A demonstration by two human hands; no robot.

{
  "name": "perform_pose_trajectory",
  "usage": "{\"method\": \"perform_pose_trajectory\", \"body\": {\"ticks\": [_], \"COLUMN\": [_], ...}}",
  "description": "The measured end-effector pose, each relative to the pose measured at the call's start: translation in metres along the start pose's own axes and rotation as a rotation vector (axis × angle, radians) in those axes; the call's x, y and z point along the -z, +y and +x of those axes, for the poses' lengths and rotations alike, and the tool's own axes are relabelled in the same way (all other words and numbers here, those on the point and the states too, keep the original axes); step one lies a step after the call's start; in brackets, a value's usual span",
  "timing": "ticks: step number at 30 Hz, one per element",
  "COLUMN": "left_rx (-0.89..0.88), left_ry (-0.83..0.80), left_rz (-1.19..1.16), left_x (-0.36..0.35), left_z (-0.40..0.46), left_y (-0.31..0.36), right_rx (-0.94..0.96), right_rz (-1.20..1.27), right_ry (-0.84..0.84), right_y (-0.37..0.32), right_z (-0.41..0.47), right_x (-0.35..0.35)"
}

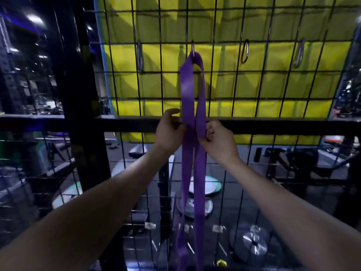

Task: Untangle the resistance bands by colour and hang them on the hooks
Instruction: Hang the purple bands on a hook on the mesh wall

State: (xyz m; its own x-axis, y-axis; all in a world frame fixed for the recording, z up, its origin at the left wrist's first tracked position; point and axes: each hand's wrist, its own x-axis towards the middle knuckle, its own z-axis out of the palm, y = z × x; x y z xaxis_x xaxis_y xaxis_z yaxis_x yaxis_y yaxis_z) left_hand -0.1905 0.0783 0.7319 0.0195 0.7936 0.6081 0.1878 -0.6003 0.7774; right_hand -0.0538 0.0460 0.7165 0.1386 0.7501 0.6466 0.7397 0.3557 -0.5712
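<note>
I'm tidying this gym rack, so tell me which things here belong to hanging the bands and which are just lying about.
Part of the job:
purple band
its carabiner hook
empty carabiner hooks
wire grid
left hand
right hand

Just lying about:
weight plates
yellow mat

This is a gym, seen at a storage spot in the weights area. A black wire-mesh panel [234, 79] in a heavy black steel frame [86, 94] carries metal carabiner hooks [245, 51], one holding a long flat purple elastic resistance band [192, 106], with a bright yellow padded mat [273, 26] behind the mesh. Beyond the panel's lower edge, round metal weight plates [254, 244] lie on the dark floor, and a perforated black rack upright [7, 79] stands at the left under ceiling lights.
</note>
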Motion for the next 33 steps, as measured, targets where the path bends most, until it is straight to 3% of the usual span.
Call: {"method": "perform_pose_trajectory", "body": {"ticks": [8,14,20,24,29,33], "left_rx": [0.197,0.213,0.299,0.237,0.248,0.294], "left_ry": [-0.318,-0.412,-0.534,-0.614,-0.618,-0.660], "left_rz": [-0.144,-0.081,-0.089,-0.075,0.002,-0.013], "left_x": [-0.009,-0.010,-0.017,-0.018,-0.019,-0.018], "left_z": [-0.063,-0.098,-0.142,-0.167,-0.190,-0.198], "left_y": [-0.052,-0.090,-0.147,-0.179,-0.215,-0.220], "right_rx": [-0.262,-0.298,-0.487,-0.566,-0.603,-0.609], "right_rz": [-0.108,-0.499,-0.356,-0.373,-0.505,-0.402], "right_ry": [-0.136,0.062,-0.232,-0.395,-0.129,-0.201], "right_y": [0.028,0.053,0.085,0.111,0.125,0.127], "right_z": [-0.061,-0.096,-0.137,-0.177,-0.201,-0.206], "right_x": [-0.038,-0.042,-0.067,-0.089,-0.108,-0.112]}}
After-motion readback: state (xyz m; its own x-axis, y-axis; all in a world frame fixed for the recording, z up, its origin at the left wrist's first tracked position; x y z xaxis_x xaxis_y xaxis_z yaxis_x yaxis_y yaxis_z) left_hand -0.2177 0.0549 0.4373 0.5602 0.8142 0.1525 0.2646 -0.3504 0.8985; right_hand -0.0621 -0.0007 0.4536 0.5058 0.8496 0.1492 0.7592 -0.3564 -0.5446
